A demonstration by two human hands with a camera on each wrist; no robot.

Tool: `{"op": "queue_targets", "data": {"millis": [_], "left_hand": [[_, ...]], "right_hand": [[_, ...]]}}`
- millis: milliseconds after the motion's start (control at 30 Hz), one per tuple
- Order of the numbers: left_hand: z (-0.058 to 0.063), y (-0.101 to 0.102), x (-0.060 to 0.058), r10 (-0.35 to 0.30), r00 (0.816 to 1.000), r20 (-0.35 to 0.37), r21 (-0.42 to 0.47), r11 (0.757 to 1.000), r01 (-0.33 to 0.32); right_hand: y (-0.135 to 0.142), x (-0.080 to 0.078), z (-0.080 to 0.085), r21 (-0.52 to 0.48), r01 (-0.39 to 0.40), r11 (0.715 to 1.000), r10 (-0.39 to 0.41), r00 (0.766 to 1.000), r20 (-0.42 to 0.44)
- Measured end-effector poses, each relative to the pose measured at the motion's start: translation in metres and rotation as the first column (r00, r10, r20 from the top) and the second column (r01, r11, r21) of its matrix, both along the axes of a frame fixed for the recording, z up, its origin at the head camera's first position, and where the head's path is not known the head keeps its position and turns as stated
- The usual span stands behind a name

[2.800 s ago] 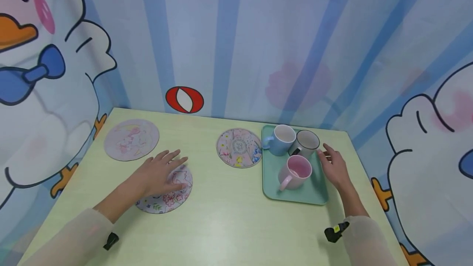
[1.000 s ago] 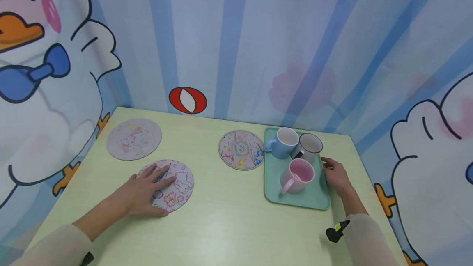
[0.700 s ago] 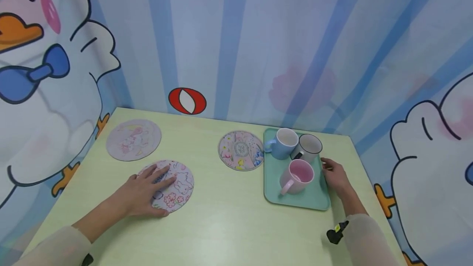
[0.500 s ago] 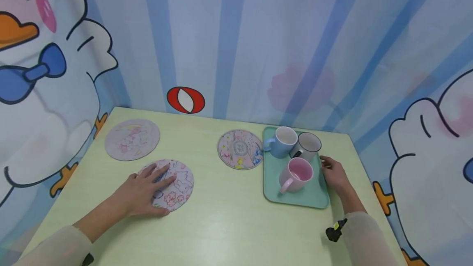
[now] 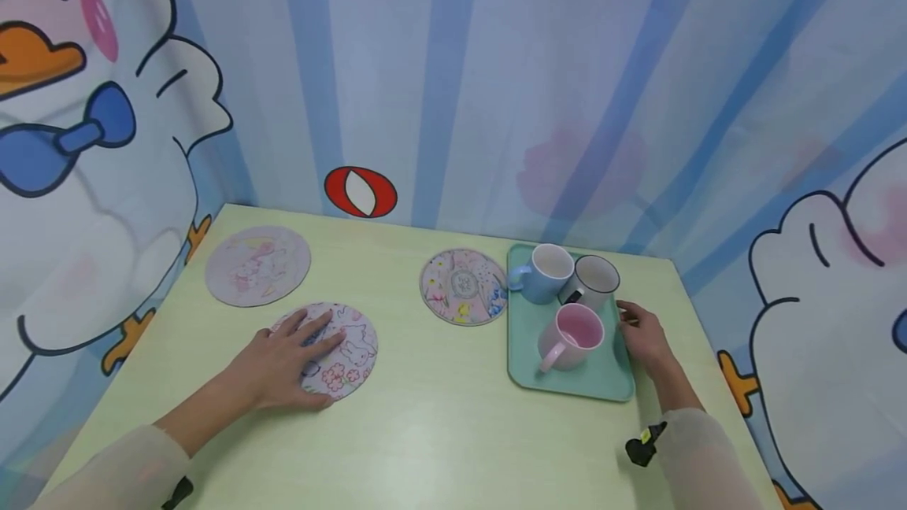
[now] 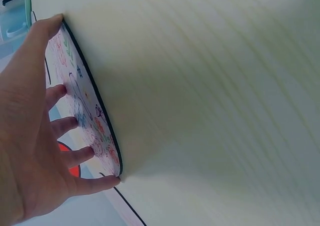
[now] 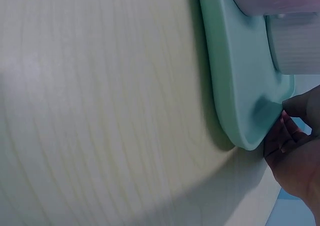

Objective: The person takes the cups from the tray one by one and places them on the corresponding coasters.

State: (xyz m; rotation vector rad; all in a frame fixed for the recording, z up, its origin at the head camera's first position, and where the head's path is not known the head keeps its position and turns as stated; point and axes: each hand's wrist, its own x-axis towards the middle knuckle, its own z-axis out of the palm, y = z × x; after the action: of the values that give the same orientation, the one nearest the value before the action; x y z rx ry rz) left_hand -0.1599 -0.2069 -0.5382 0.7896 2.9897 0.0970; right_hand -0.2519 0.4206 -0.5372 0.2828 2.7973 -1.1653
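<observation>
My left hand point(image 5: 279, 368) lies with spread fingers over a round placemat point(image 5: 347, 372) printed with white animals and pink flowers. In the left wrist view its thumb and little finger reach opposite edges of the placemat point(image 6: 90, 108). At the right, my right hand point(image 5: 643, 341) holds the side of a green tray point(image 5: 524, 345); in the right wrist view the thumb is on the rim of the tray point(image 7: 225, 80) and the fingers curl beneath it outside. On the tray stand a blue mug point(image 5: 540, 287), a white mug with a dark rim point(image 5: 595, 278) and a pink mug point(image 5: 560, 349).
A pale pink round placemat point(image 5: 257, 266) lies at the table's back left. Another patterned placemat point(image 5: 464, 287) lies at the back, right beside the tray's left edge. A blue-striped cartoon curtain point(image 5: 383, 85) rises behind the table point(image 5: 425, 447).
Since the oldest frame, my left hand has drawn back leftward on the placemat and spread its fingers. My right hand has gone from beside the white mug down to the tray's rim.
</observation>
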Motion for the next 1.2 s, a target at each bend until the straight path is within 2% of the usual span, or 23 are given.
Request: {"op": "queue_targets", "data": {"millis": [233,433,667,900,1067,1200], "left_hand": [[-0.005,0.001,-0.007,-0.004,1.0,-0.014,-0.012,1.0,0.004],[-0.004,0.002,-0.013,-0.001,1.0,-0.014,-0.023,1.0,0.0],[0.002,0.002,-0.009,-0.018,1.0,0.003,-0.009,1.0,0.018],[0.005,-0.004,0.002,-0.023,1.0,0.02,-0.004,1.0,0.023],[0.005,-0.007,0.007,-0.052,0.999,-0.016,0.008,0.999,0.052],[0.002,-0.004,0.007,-0.066,0.997,-0.04,0.028,0.997,0.067]], "right_hand": [[0.0,-0.002,-0.003,-0.003,0.011,1.0,-0.011,1.0,0.006],[-0.002,-0.003,-0.001,-0.001,-0.016,1.0,0.016,1.0,-0.016],[-0.003,-0.002,0.001,-0.004,-0.011,1.0,0.011,1.0,-0.006],[-0.003,0.0,-0.002,-0.007,-0.013,1.0,0.013,1.0,0.004],[-0.002,0.0,-0.002,0.005,-0.02,1.0,0.02,1.0,-0.023],[-0.001,0.001,-0.001,0.024,-0.022,0.999,0.023,0.999,-0.044]]}}
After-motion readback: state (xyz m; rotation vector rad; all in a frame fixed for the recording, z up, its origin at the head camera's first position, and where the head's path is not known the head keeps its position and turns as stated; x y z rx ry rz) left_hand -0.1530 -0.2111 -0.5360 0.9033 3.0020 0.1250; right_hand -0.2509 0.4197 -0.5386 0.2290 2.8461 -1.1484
